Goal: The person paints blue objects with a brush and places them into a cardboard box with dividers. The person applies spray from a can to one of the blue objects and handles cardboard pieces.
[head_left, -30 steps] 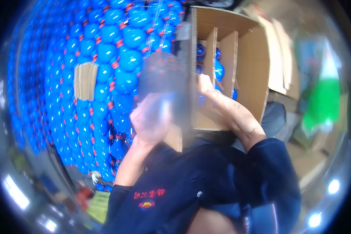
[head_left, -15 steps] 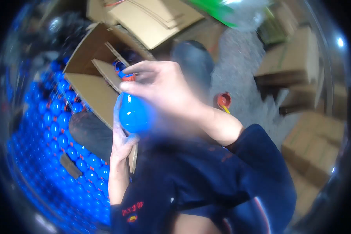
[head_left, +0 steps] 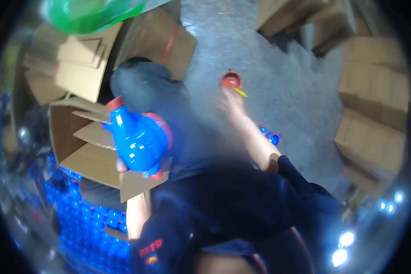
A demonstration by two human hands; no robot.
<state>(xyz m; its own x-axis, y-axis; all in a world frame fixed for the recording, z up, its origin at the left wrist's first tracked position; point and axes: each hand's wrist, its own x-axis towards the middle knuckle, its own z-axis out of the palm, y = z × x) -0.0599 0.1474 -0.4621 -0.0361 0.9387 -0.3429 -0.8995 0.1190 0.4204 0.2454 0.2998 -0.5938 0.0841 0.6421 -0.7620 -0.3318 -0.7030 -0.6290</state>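
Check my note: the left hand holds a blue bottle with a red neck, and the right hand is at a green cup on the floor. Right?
Only the colour is wrong: the head view shows the right hand at a red cup on the floor. The left hand does hold a blue bottle with a red neck.

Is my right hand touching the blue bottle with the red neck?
Apart: the head view shows grey floor and a dark trouser leg between the right hand and the blue bottle.
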